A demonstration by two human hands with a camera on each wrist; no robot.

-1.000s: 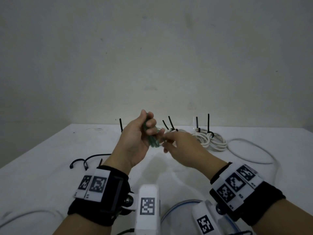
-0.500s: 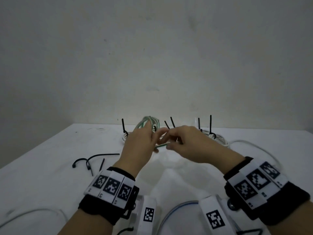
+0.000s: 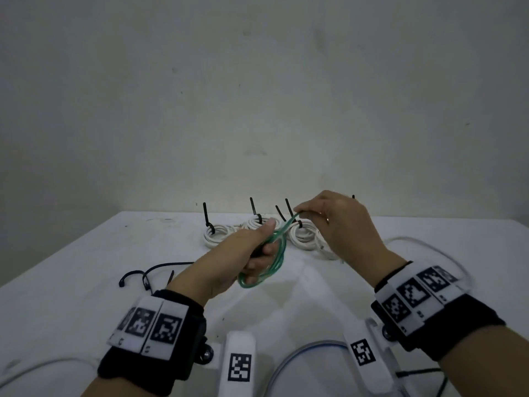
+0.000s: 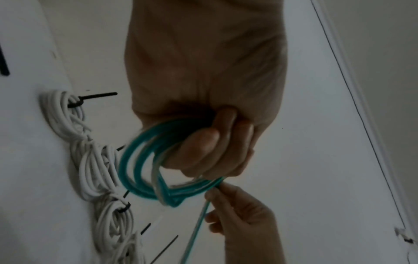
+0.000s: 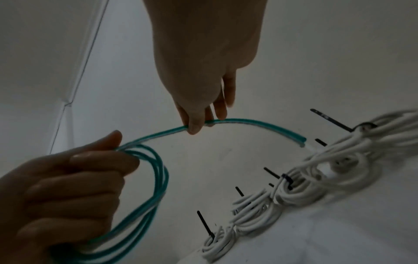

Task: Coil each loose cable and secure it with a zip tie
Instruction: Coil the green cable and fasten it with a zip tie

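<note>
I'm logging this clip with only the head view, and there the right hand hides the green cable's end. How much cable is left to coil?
Observer: Only a short tail. In the right wrist view, the green cable runs past the right hand, which pinches it, to a cut end in the air near the tied white coils.
Operator: How does the left hand grip it?
Observer: In the left wrist view, the left hand has its fingers curled through the loops. Roughly three strands show.
Operator: Is there a zip tie on the green coil?
Observer: None shows on it in either wrist view.
</note>
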